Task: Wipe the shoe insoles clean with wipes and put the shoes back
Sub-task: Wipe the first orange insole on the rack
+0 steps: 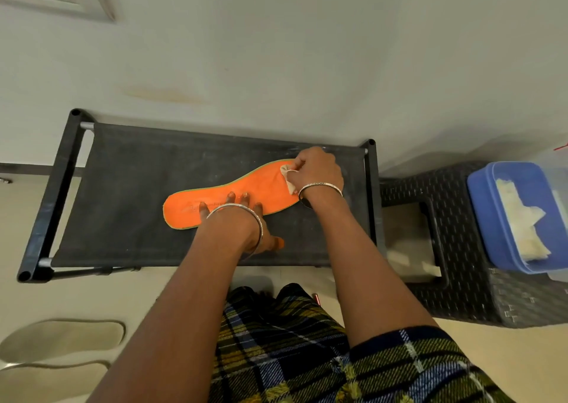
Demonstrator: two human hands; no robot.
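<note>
Head view has me mid-wipe — my left hand (246, 219) flat, fingers straight, pinning the orange insole (233, 192) on the black rack (138, 187), my right hand (319, 169) bunched round the wipe (288, 175) at its broader end — so next, I judge, a firm stroke along toward the other end.

Your orange insole (264, 184), thinly rimmed in green, lies flat on the black bench (129, 172), with the printed heel to the left and the toe to the right. Your left fingers (231, 198) press its middle. The crumpled pale wipe (287, 173) sits on the toe end, pinched in your right hand (318, 169). More wipes (519, 218) lie in the blue box (482, 206).
</note>
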